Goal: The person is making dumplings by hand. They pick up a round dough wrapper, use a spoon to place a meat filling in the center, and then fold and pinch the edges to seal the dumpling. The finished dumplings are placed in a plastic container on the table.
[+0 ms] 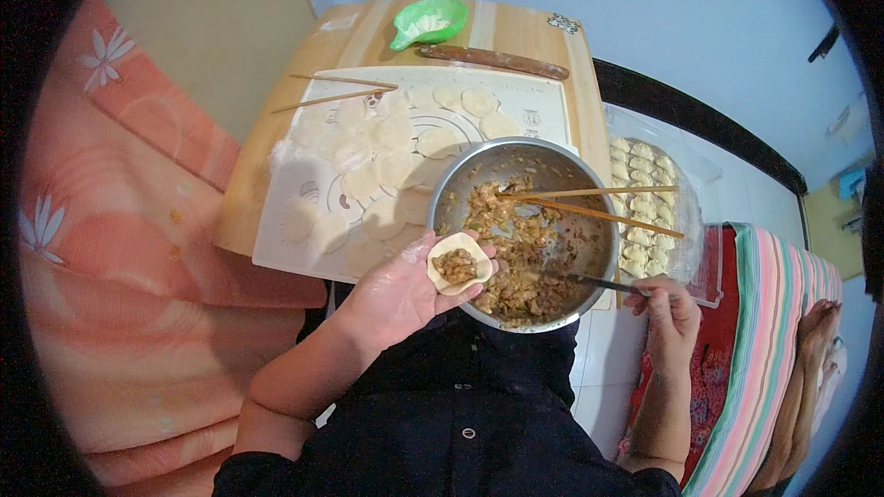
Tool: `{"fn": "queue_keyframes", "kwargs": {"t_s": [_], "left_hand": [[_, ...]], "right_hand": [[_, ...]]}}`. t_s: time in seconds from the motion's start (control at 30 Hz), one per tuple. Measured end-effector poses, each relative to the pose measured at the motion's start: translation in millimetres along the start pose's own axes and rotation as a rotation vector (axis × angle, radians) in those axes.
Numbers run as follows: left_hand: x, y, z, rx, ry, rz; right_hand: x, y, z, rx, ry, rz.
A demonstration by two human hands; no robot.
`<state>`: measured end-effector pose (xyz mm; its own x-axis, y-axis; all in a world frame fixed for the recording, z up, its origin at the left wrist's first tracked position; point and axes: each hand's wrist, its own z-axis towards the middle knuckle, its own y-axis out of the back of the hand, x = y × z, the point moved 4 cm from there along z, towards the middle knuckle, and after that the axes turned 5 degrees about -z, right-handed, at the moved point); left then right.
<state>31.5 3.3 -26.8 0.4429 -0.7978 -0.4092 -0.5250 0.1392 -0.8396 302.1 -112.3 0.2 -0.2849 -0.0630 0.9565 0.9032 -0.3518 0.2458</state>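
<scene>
One round dumpling wrapper (458, 264), already spooned with filling, lies cupped in the left hand (398, 294) at the rim of the steel bowl (589, 170). Right hand (665, 311) grips a slim utensil (589, 282) (tip in the mince). Filling step judged complete; folding needs both hands.

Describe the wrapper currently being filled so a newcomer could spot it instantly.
Start at the steel bowl of minced filling. At its near-left rim, the left hand cups one dumpling wrapper. Unlike the bare wrappers on the white mat, it carries a mound of filling.
</scene>
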Motion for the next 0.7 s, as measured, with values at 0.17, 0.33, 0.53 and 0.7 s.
{"fn": "queue_keyframes", "kwargs": {"t_s": [0.17,0.33,0.53,0.7], "left_hand": [[-3.1,-3.0,-2.4,0.046,-0.018,-0.018],[-2.7,1.4,-1.5,0.035,-0.021,-0.037],[-2.9,0.7,-0.2,0.039,-0.023,-0.036],[-3.8,-0.6,0.2,0.018,-0.033,-0.016]], "right_hand": [[-3.5,-9.4,6.6,0.188,0.019,-0.268],[-3.5,-8.2,6.7,0.223,-0.070,-0.129],[-22.1,-6.9,15.1,0.149,-0.284,0.067],[-40.8,-5.6,16.6,0.019,-0.481,0.187]]}}
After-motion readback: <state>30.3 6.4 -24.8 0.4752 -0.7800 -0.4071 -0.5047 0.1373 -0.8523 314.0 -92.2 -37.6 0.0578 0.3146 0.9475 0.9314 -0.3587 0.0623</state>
